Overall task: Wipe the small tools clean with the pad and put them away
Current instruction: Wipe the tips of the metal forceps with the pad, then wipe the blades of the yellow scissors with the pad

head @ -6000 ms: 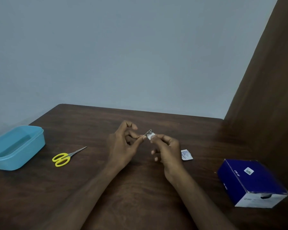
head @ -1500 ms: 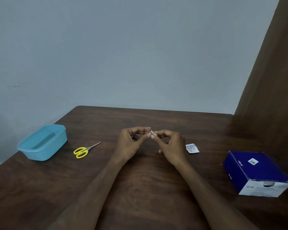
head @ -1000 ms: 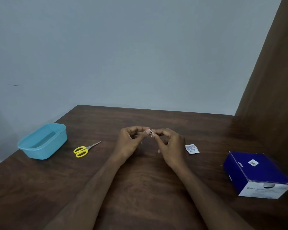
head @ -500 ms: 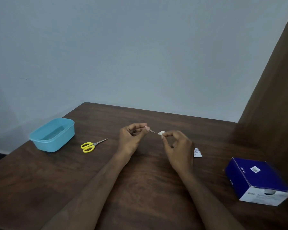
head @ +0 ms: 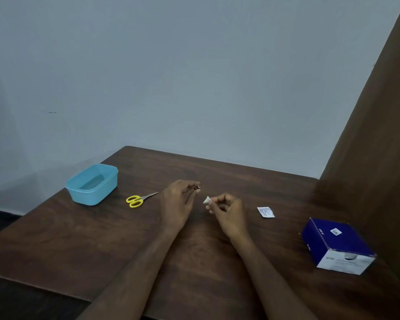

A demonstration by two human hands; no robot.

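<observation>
A dark wooden counter [head: 102,245] is seen from above, set against a pale wall, with a brown panel rising along its right edge. Both forearms are stretched across the middle of the counter from the near edge.

A small metal tool [head: 196,187], too small to be identified, is pinched at the fingertips of the left hand [head: 177,204], whose thumb and forefinger are closed upon it while the other fingers are curled beneath. A small white pad [head: 207,200] is pinched between thumb and forefinger of the right hand [head: 226,212], the remaining fingers being folded into the palm. The pad and the tool are held just apart, not touching, slightly above the counter's centre.

A pair of yellow-handled scissors [head: 139,199] is laid flat on the counter to the left of the left hand, blades shut and pointed towards that hand. Further left, near the far left corner, an open light-blue plastic container [head: 74,192] is placed; nothing can be made out inside it.

A torn white sachet [head: 265,212] is laid flat to the right of the right hand. Near the right edge, a dark blue cardboard box [head: 333,243] with a white end face is set at an angle, well apart from the hands
</observation>
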